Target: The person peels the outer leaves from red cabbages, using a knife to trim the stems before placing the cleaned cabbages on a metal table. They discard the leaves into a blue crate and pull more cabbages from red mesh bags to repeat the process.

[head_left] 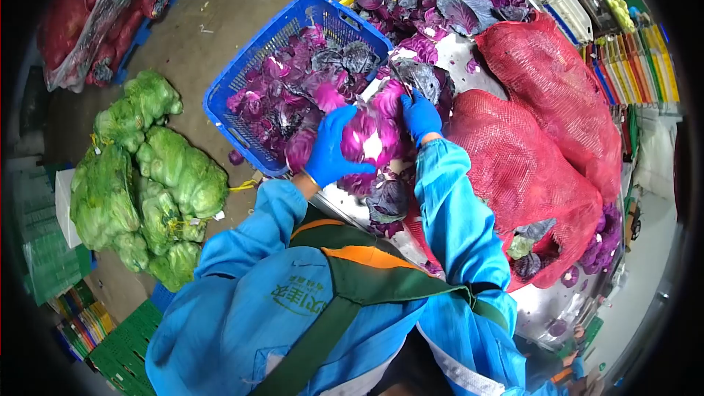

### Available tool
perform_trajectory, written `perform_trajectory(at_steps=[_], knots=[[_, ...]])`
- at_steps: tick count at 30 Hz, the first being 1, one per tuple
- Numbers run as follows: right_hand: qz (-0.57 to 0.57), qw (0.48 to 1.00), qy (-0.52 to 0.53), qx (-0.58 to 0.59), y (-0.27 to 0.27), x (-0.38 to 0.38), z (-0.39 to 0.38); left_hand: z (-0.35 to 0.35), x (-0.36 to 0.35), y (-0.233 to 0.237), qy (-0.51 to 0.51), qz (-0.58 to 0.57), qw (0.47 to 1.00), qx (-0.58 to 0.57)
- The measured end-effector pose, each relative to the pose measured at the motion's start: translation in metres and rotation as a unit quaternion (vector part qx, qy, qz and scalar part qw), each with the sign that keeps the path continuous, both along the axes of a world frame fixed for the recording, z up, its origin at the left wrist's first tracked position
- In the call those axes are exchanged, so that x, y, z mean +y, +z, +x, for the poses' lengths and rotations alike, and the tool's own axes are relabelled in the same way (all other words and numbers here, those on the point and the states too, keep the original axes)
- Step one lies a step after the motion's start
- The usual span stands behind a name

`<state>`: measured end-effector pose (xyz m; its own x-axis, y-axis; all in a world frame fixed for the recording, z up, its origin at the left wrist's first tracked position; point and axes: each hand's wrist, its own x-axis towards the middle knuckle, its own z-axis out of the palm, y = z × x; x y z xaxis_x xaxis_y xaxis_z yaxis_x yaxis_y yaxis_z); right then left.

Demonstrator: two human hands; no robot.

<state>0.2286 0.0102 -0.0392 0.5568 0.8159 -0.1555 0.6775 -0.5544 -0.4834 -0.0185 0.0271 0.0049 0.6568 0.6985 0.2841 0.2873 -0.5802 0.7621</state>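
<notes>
A purple cabbage [370, 136] with a pale cut stem is between my blue-gloved hands. My left hand [331, 150] curves round its left side, thumb and fingers spread against it. On its upper right, my right hand [421, 116] has its fingers bent at the cabbage's leaves; whether it holds a small tool is hidden. A blue plastic basket [242, 134], full of loose purple leaves [282, 88], stands just beyond and to the left. More leaves [387, 202] lie on the metal surface below the cabbage.
Red mesh sacks [513, 161] fill the right side. Bagged green vegetables [180, 169] lie on the left, with more red sacks [103, 22] behind. Purple leaves [455, 11] are heaped at the back. Another person's hands [579, 378] show at the lower right.
</notes>
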Motion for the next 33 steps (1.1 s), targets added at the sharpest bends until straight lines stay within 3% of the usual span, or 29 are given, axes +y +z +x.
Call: perform_trajectory(at_steps=[2, 6, 7, 8, 10, 12, 14, 16, 17, 18, 19, 20, 25, 31, 33], knots=[[-0.012, 1.000, -0.002, 0.026, 0.004, -0.003, -0.002, -0.016, 0.001, -0.007, -0.043, -0.047, 0.996, -0.060], [-0.002, 0.997, -0.059, 0.046, 0.008, -0.024, -0.024, -0.037, 0.000, 0.006, 0.043, -0.053, 0.998, 0.000], [0.006, 0.996, -0.070, 0.048, 0.007, -0.034, -0.026, -0.038, -0.005, 0.008, 0.059, -0.263, 0.960, -0.077], [0.013, 0.996, -0.079, 0.048, 0.006, -0.045, -0.027, -0.036, -0.010, 0.010, 0.071, -0.460, 0.872, -0.154], [0.068, 0.994, -0.067, 0.052, -0.013, -0.073, -0.027, -0.024, -0.016, 0.006, 0.106, -0.422, 0.892, -0.123], [0.120, 0.989, -0.054, 0.061, -0.013, -0.095, -0.027, -0.007, -0.016, -0.009, 0.222, -0.349, 0.909, -0.039], [0.098, 0.993, 0.002, 0.062, 0.015, -0.109, -0.019, -0.006, -0.012, -0.013, 0.211, -0.307, 0.928, -0.001], [0.057, 0.997, -0.013, 0.042, 0.073, -0.105, -0.036, -0.010, -0.011, -0.010, 0.124, -0.222, 0.967, 0.019], [0.125, 0.990, 0.049, 0.040, 0.086, -0.103, -0.042, -0.010, -0.010, -0.012, 0.113, -0.139, 0.983, 0.045], [0.195, 0.974, 0.109, 0.037, 0.096, -0.101, -0.048, -0.011, -0.010, -0.011, 0.111, -0.139, 0.983, 0.047], [0.180, 0.970, 0.150, 0.067, 0.104, -0.099, -0.054, -0.010, -0.009, -0.009, 0.102, -0.119, 0.986, 0.048], [0.154, 0.969, 0.194, 0.019, 0.104, -0.099, -0.061, -0.009, -0.007, -0.007, 0.093, -0.099, 0.990, 0.047], [0.056, 0.970, 0.237, 0.016, 0.104, -0.083, -0.079, -0.008, -0.003, -0.003, 0.081, -0.110, 0.989, 0.057], [0.069, 0.976, 0.208, 0.003, 0.097, -0.069, -0.083, -0.005, 0.006, -0.003, 0.080, -0.119, 0.987, 0.066], [0.070, 0.978, 0.198, -0.007, 0.096, -0.069, -0.079, -0.004, 0.015, 0.004, 0.048, -0.181, 0.975, 0.116]])
